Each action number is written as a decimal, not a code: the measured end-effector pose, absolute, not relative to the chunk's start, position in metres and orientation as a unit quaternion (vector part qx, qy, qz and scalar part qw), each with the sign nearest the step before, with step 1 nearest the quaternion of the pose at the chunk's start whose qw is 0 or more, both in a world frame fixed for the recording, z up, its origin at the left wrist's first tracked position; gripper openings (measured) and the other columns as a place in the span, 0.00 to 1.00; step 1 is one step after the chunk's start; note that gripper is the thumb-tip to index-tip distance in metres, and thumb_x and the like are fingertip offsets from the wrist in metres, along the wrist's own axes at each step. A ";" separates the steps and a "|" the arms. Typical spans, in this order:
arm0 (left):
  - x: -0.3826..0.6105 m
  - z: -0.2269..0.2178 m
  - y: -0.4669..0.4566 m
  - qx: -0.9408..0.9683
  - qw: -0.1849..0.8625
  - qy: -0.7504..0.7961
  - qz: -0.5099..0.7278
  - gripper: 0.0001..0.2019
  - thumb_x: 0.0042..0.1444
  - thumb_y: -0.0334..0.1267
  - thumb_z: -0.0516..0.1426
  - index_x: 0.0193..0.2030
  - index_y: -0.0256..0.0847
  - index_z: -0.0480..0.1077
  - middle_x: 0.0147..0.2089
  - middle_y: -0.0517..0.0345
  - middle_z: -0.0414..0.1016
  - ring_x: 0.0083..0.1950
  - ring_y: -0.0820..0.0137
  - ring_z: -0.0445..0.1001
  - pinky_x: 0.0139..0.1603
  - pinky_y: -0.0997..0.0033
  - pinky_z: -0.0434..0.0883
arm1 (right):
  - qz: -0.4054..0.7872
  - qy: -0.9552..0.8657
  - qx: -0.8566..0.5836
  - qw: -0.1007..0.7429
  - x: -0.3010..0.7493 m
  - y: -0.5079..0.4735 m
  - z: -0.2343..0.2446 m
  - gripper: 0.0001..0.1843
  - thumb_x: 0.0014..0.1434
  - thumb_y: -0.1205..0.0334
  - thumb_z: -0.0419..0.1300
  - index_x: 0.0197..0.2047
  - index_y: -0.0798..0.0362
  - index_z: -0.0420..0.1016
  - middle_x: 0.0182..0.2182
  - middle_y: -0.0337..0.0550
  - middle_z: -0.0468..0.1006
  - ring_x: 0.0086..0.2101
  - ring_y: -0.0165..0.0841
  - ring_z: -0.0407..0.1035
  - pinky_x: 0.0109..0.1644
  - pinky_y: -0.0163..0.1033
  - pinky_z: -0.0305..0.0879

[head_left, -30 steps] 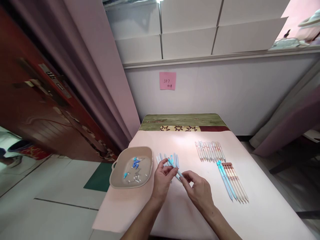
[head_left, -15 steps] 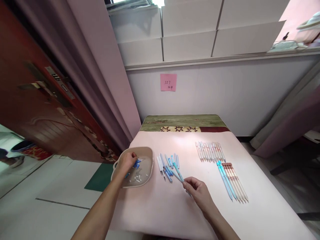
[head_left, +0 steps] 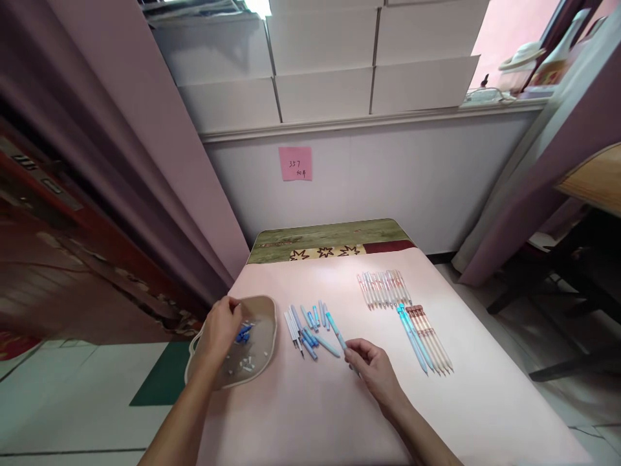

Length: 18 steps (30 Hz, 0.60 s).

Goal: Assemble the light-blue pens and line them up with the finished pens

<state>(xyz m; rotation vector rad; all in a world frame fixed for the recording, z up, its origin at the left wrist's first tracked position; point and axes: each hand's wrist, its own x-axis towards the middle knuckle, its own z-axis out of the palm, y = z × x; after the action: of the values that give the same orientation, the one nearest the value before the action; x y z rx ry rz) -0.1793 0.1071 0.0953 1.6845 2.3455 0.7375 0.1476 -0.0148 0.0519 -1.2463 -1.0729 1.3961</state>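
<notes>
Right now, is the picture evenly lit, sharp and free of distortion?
Head view: soft pinkish light, with glare only at the top edge; the wide lens stretches the curtain at the left; the light blue pen in the right hand is sharp; the small parts in the tray by the left hand are too small to resolve.

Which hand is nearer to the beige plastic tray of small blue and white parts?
Left. The left hand is over the beige plastic tray, right by its blue parts; the right hand sits off to the tray's right, pinching a light blue pen.
</notes>
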 end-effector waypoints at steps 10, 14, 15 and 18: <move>-0.045 0.117 0.043 0.441 0.567 0.501 0.483 0.12 0.47 0.41 0.64 0.37 0.38 0.76 0.36 0.56 0.78 0.35 0.71 0.75 0.41 0.73 0.71 | 0.397 -0.554 -0.545 0.488 0.153 -0.017 0.076 0.13 0.57 0.52 0.59 0.35 0.53 0.79 0.30 0.43 0.78 0.31 0.35 0.70 0.36 0.35 0.66; -0.042 0.110 0.044 0.433 0.580 0.484 0.492 0.11 0.48 0.40 0.64 0.37 0.38 0.76 0.37 0.56 0.78 0.35 0.72 0.75 0.41 0.73 0.71 | 0.366 -0.571 -0.550 0.486 0.157 -0.020 0.074 0.11 0.57 0.55 0.59 0.35 0.52 0.79 0.28 0.42 0.77 0.30 0.33 0.69 0.36 0.34 0.66; -0.042 0.111 0.044 0.436 0.579 0.483 0.491 0.10 0.48 0.40 0.64 0.37 0.38 0.77 0.36 0.56 0.78 0.35 0.73 0.75 0.41 0.73 0.71 | 0.368 -0.572 -0.550 0.485 0.158 -0.021 0.073 0.11 0.57 0.55 0.59 0.35 0.52 0.79 0.29 0.42 0.77 0.31 0.33 0.69 0.36 0.34 0.66; -0.041 0.115 0.044 0.448 0.571 0.487 0.485 0.10 0.49 0.40 0.64 0.37 0.38 0.77 0.35 0.57 0.77 0.34 0.73 0.74 0.40 0.74 0.71 | 0.375 -0.570 -0.551 0.481 0.158 -0.021 0.071 0.11 0.57 0.55 0.58 0.35 0.52 0.79 0.30 0.43 0.78 0.31 0.34 0.70 0.36 0.34 0.66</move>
<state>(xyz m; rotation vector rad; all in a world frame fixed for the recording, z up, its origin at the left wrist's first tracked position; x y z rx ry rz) -0.0409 0.0443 0.1146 1.0517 1.1434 1.1367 0.1578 -0.0210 0.0713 -1.3443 -1.3904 0.9141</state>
